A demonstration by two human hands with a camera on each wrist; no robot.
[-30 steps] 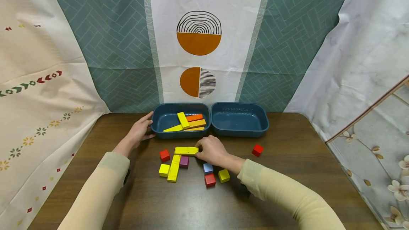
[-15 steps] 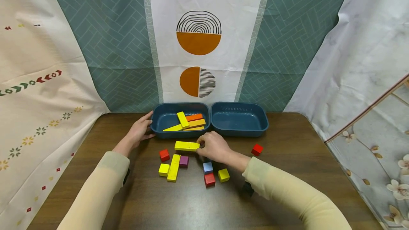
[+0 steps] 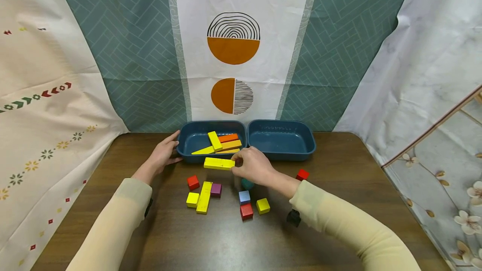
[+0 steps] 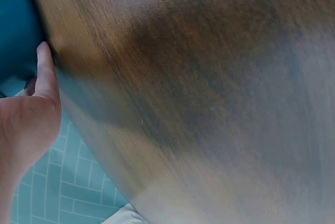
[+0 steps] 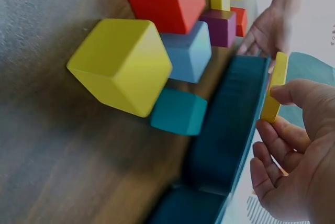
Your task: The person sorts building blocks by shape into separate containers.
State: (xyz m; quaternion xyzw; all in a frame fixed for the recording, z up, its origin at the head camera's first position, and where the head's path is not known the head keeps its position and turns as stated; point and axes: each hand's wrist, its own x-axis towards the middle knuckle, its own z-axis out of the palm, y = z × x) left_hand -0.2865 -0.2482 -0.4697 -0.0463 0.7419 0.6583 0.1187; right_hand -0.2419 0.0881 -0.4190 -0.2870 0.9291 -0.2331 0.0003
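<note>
My right hand [image 3: 256,167] pinches a long yellow block [image 3: 219,163] by its right end between thumb and fingers. The block is held level above the table, just in front of the left blue bin [image 3: 193,139]; the right wrist view shows the thumb on the block [image 5: 278,85]. My left hand [image 3: 162,154] rests at the left end of that bin, with the thumb [image 4: 46,75] lying straight against its side. Inside the bin lie yellow, orange and red-orange long blocks [image 3: 229,144].
A second blue bin [image 3: 282,156] adjoins on the right. Across the table stand another long yellow block [image 3: 204,198], a purple cube [image 3: 216,190], a light blue cube [image 3: 244,197], a teal block [image 3: 247,184], a yellow cube [image 3: 262,206] and several red cubes [image 3: 246,211].
My right hand has lifted the long yellow block off the table and moved it toward the left bin. The teal block has come into view below the hand. My left hand has stayed put.
</note>
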